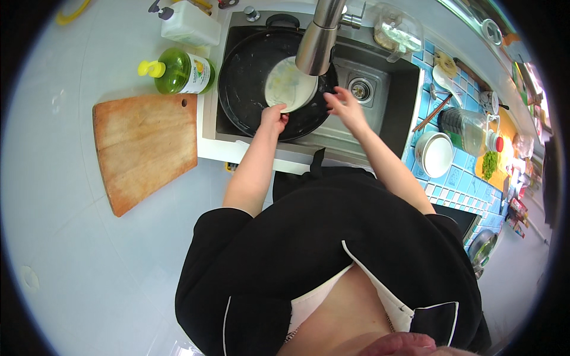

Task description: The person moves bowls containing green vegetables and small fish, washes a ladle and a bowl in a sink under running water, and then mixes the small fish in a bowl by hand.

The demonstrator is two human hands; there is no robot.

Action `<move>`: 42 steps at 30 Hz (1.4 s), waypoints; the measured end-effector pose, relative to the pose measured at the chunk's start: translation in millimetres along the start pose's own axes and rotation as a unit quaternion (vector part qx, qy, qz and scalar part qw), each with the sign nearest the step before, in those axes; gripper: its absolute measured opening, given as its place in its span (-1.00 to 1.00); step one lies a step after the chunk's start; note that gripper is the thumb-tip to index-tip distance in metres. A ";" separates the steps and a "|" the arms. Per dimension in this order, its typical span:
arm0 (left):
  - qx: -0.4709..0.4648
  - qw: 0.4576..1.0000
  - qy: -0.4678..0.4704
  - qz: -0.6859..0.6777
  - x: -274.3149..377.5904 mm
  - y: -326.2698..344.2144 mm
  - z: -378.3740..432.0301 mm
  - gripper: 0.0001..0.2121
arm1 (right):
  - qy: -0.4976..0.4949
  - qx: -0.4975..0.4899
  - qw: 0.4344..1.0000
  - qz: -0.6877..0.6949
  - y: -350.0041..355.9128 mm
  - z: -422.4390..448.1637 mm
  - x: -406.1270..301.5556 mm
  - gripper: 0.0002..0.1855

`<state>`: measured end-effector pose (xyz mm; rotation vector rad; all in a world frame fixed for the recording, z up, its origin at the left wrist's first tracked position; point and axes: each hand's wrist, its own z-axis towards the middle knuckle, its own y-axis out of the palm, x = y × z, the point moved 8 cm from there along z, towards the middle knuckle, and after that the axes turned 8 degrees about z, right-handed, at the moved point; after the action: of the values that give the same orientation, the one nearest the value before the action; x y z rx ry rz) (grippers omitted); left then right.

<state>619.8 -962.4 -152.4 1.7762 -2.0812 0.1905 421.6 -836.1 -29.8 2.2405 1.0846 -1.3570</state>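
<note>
My left hand (274, 119) grips the near rim of a white plate (285, 84), thumb on top and fingers beneath. Yellowish residue marks the plate's face. It is held over a large black pan (242, 84) that rests in the left part of the steel sink. Just right of the plate, my right hand (345, 107) hovers near the pan's rim with its fingers apart and nothing in them. Above the plate's upper right edge hangs the faucet head (317, 53), hiding part of it. The sink drain (360, 90) shows to the right of the pan.
Left of the sink stand a green pump bottle (178, 71), a white pump bottle (189, 24) and a wooden cutting board (147, 149). On the blue tiled counter to the right are stacked white bowls (436, 154), a large plastic jug (463, 129), chopsticks (432, 113) and a white spoon (445, 82).
</note>
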 end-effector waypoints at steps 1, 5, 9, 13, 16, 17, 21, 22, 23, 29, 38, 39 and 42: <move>-0.017 1.000 -0.023 -0.012 -8.9 6.3 -1.6 -0.85 | 0.108 -0.035 0.987 0.118 26.9 1.9 13.0 -0.50; -0.052 0.998 -0.025 -0.014 -26.3 34.9 -20.6 -0.76 | 0.139 -0.118 0.974 0.136 59.3 27.0 24.7 -0.50; -0.034 0.994 0.076 0.068 -3.9 21.2 -4.6 -0.73 | 0.145 -0.059 0.987 0.037 59.2 18.0 12.5 -0.43; 0.153 0.810 0.350 0.446 66.2 21.4 -15.5 -0.68 | 0.079 -0.074 0.992 -0.072 52.0 -4.8 -29.8 -0.35; 0.126 0.757 0.436 0.470 89.0 26.1 -10.8 -0.57 | -0.078 -0.071 0.968 -0.228 54.8 -8.9 -49.5 -0.33; 0.129 0.757 0.439 0.467 94.1 20.0 -6.9 -0.57 | -0.083 -0.073 0.967 -0.229 54.9 -11.0 -52.7 -0.33; 0.094 0.747 0.434 0.495 102.5 34.1 -31.4 -0.74 | -0.270 -0.038 0.894 -0.355 45.5 -28.7 -79.3 -0.31; 0.106 0.729 0.465 0.490 106.3 34.2 -43.0 -0.80 | -0.350 -0.032 0.862 -0.366 43.8 -36.3 -86.6 -0.33; 0.117 0.710 0.497 0.485 111.2 34.5 -55.1 -0.83 | -0.427 -0.026 0.823 -0.374 43.2 -46.6 -93.5 -0.35; 0.019 0.501 0.698 0.511 112.7 70.2 -161.4 -0.55 | -0.467 -0.071 0.777 -0.415 16.5 -67.4 -90.6 -0.42; -0.083 0.345 0.758 0.547 63.7 136.7 -250.5 -0.54 | -0.408 0.033 0.874 -0.264 -79.2 -85.6 -60.3 -0.52; -0.095 0.326 0.765 0.547 59.0 145.3 -253.1 -0.54 | -0.396 0.051 0.881 -0.256 -90.3 -87.4 -53.8 -0.57; -0.133 0.300 0.755 0.568 45.0 172.2 -261.0 -0.52 | -0.311 0.122 0.911 -0.241 -138.5 -107.6 -29.8 -0.61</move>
<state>501.8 -879.9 128.7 -0.6991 -0.9994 1.1579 378.9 -692.8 66.6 1.5009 1.3041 -2.3075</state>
